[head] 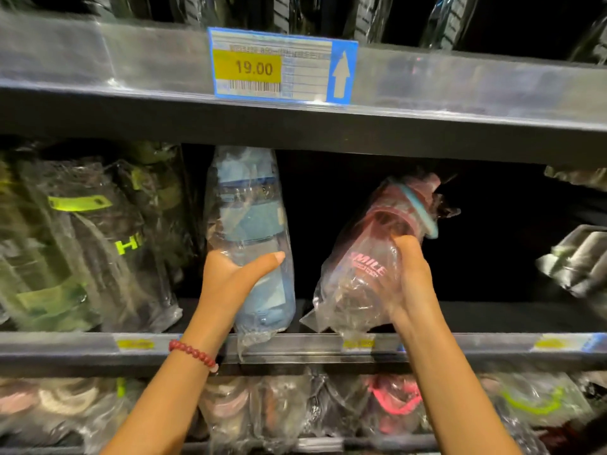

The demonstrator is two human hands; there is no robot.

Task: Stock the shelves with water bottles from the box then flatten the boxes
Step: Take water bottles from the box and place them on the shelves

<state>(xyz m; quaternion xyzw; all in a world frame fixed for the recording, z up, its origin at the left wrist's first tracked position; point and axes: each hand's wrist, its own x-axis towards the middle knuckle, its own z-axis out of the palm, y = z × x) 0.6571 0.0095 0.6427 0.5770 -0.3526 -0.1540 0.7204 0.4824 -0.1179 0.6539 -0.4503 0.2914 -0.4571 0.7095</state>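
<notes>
A dark metal shelf (492, 315) fills the view, with a grey rail along its front edge and another shelf above it carrying a price tag (284, 65) that reads 19.00. On the left of the middle shelf stand dark bottles with green lettering (82, 244), each in a clear bag; their print is blurred. The space behind the right side of the shelf is black and nothing shows there.

The blue water bottle (249, 231) stands almost upright in its plastic bag, base at the front of the shelf, and the left hand (230, 277) wraps around its lower half, thumb across the front. A red bead bracelet (193, 354) circles that wrist. Just to the right, apart from the blue one, the pink water bottle (377, 244) leans to the right in its crinkled bag, and the right hand (414, 280) grips its side, thumb pressed on the plastic. More bagged bottles on the lower shelf (391, 399) are blurred.
</notes>
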